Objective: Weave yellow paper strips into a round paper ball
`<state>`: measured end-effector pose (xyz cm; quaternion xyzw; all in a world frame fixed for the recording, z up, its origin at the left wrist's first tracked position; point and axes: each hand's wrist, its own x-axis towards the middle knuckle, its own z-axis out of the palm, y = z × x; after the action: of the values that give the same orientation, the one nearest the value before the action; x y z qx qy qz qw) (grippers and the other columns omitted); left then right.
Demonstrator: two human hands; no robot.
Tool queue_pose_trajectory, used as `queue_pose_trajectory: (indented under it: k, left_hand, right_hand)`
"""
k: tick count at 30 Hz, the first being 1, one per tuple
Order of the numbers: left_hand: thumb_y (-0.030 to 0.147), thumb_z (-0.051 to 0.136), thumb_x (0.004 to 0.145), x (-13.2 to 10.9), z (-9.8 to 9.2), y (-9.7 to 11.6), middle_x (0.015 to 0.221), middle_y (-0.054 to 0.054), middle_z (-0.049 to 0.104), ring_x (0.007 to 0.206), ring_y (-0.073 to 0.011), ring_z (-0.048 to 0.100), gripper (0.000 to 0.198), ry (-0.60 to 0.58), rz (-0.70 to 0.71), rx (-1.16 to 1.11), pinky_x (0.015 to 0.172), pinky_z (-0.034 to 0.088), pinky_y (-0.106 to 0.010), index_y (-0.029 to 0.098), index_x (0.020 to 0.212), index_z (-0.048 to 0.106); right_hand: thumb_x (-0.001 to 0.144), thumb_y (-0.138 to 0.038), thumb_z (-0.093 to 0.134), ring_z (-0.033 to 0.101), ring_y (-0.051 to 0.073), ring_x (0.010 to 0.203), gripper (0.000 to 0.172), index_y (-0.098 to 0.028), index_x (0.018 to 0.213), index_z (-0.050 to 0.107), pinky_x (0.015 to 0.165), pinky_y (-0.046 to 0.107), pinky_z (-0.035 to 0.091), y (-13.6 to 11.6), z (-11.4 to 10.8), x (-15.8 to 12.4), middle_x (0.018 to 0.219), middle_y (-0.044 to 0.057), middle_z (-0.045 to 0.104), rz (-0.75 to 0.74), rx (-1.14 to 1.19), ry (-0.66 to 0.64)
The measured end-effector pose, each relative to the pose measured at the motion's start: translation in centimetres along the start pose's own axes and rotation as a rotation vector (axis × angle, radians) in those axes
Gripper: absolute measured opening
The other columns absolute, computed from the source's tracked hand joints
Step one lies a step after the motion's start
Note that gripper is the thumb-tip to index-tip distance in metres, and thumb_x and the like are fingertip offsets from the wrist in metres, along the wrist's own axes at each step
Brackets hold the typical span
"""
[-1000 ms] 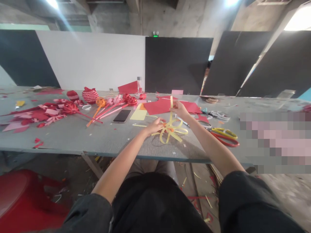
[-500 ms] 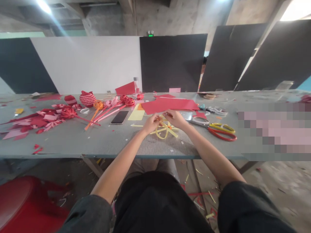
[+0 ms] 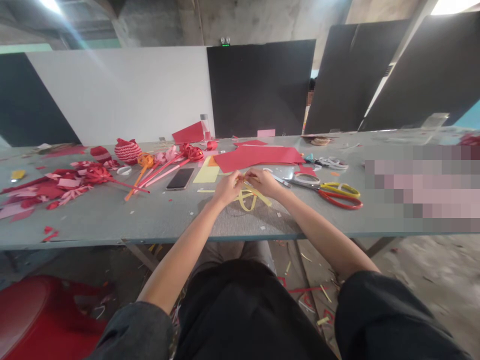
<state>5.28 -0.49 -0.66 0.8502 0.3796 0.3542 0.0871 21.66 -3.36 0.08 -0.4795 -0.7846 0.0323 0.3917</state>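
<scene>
Near the table's front edge, several yellow paper strips (image 3: 262,196) curve and cross below my fingers, one bent into a loop. My left hand (image 3: 231,186) pinches the strips from the left. From the right, my right hand (image 3: 262,182) closes on them too, and the fingertips of both hands nearly meet. The exact spot where the strips are gripped is hidden behind the fingers. Right of my right hand lie scissors (image 3: 339,189) with yellow and red-orange handles. Beyond my hands is a stack of red paper (image 3: 258,157). A pale yellow sheet (image 3: 206,173) lies to the left.
A dark phone (image 3: 180,178) lies left of the yellow sheet. Farther left are red and orange paper flowers on sticks (image 3: 165,170), a striped red ball (image 3: 127,151) and a heap of red and pink paper pieces (image 3: 56,187). A clear bottle (image 3: 204,127) stands at the back.
The whole view has shifted slightly, with things appearing a little higher and farther left. My hands stay together at the yellow strips; an orange bit seen among the strips earlier is now covered.
</scene>
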Motion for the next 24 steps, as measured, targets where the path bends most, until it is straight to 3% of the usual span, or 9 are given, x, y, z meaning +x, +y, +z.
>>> queue_pose_trajectory:
  k: [6,14,24]
  left_hand:
    - [0.032,0.048,0.083,-0.09,-0.19,0.23,0.092,-0.003,0.067,0.084,-0.0198,0.062,0.017,0.033,0.012,0.04,0.068,0.043,-0.026,0.021,0.093,0.055]
    - [0.03,0.045,0.085,-0.14,-0.32,0.36,0.093,-0.004,0.067,0.086,-0.0191,0.062,0.017,0.002,0.016,0.029,0.069,0.042,-0.025,0.02,0.092,0.057]
    - [0.03,0.044,0.085,-0.03,-0.29,-0.05,0.083,-0.003,0.068,0.073,-0.0172,0.062,0.02,-0.011,0.043,0.032,0.06,0.039,-0.023,0.019,0.09,0.061]
  right_hand:
    - [0.079,-0.021,0.049,0.059,0.016,0.072,0.014,-0.016,0.082,0.062,0.064,0.024,0.039,-0.02,-0.03,0.07,0.082,0.005,0.067,0.037,0.09,-0.018]
    - [0.08,-0.018,0.047,0.06,0.018,0.077,0.016,-0.016,0.084,0.062,0.067,0.025,0.04,-0.28,-0.24,0.01,0.087,0.007,0.067,0.017,0.062,-0.017]
    - [0.08,-0.015,0.045,0.06,0.018,0.078,0.017,-0.018,0.086,0.061,0.068,0.026,0.04,0.26,0.02,-0.14,0.089,0.006,0.067,-0.048,-0.056,-0.021]
